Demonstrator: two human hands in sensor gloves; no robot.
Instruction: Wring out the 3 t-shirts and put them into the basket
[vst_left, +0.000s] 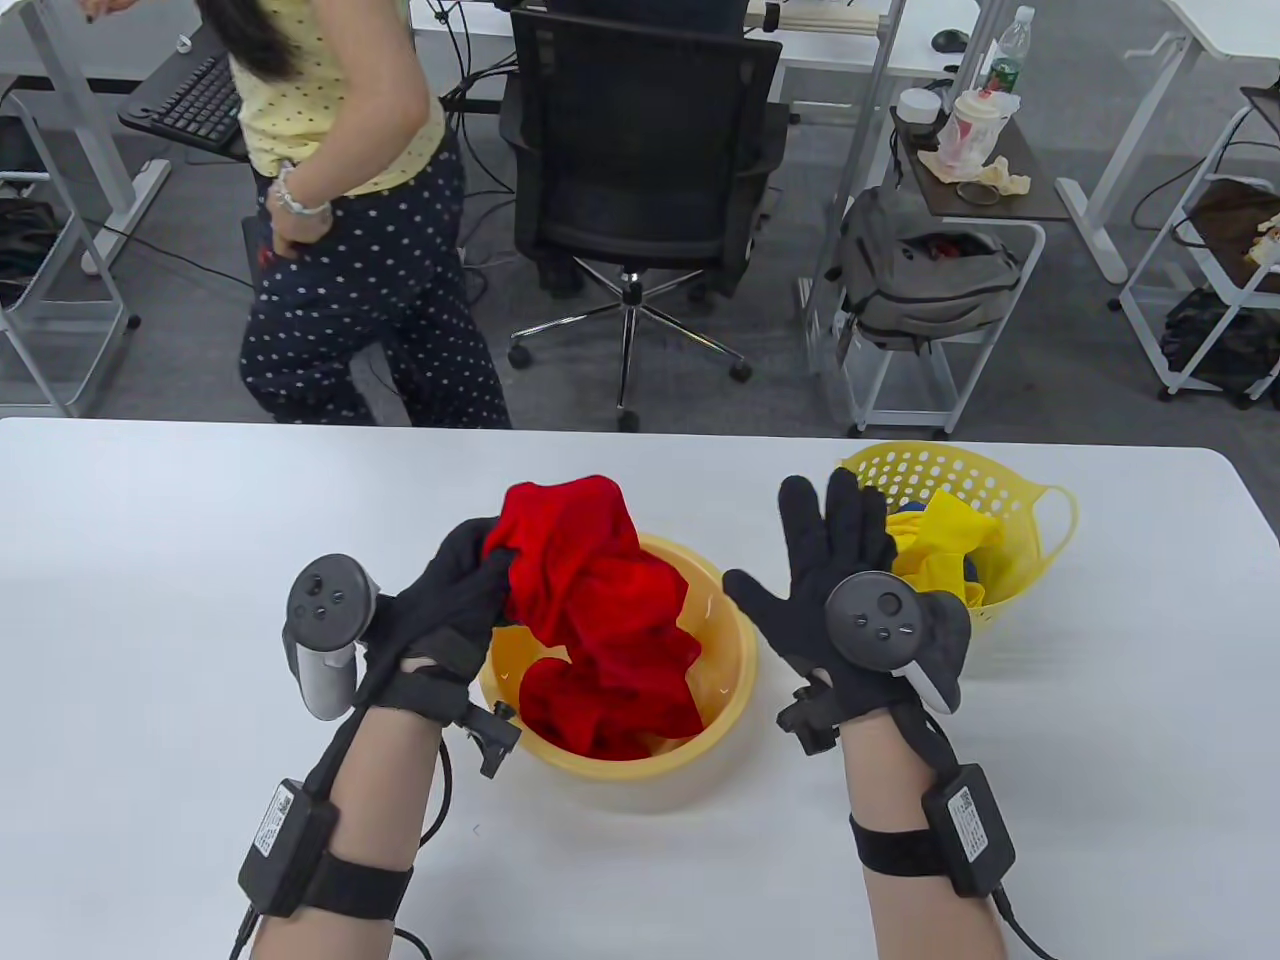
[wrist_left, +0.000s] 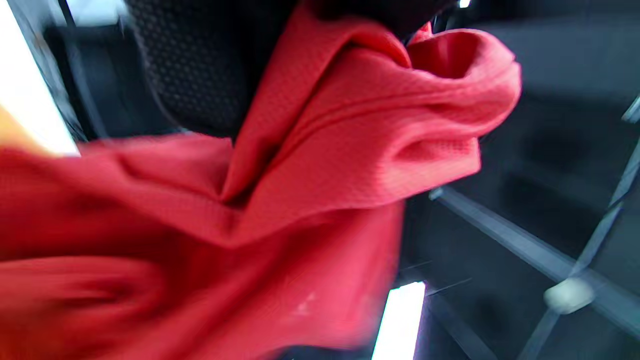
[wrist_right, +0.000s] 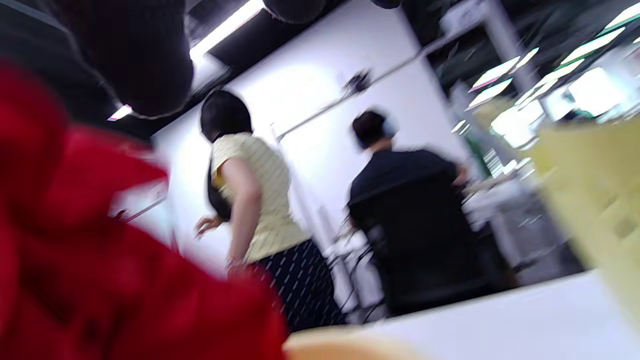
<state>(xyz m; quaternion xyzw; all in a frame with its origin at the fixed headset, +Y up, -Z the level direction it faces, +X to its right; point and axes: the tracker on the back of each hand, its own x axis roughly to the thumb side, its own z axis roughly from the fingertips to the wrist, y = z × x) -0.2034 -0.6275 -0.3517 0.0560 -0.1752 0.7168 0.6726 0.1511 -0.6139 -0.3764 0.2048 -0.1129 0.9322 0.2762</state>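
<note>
My left hand (vst_left: 470, 590) grips the top of a red t-shirt (vst_left: 590, 600) and holds it up over a round yellow basin (vst_left: 725, 640); the shirt's lower folds hang into the basin. The red cloth (wrist_left: 300, 190) fills the left wrist view, pinched under my gloved fingers (wrist_left: 200, 65). My right hand (vst_left: 835, 565) hovers to the right of the shirt with fingers spread and straight, touching nothing. Behind it stands a yellow perforated basket (vst_left: 1000, 490) holding a yellow t-shirt (vst_left: 945, 545) over a bit of blue cloth. The right wrist view shows blurred red t-shirt (wrist_right: 100, 270) and the basket (wrist_right: 595, 190).
The white table (vst_left: 150, 600) stretches to both sides. Beyond its far edge a person in a yellow top (vst_left: 340, 210) stands beside a black office chair (vst_left: 640, 150). A grey backpack (vst_left: 920, 270) sits on a rack at the back right.
</note>
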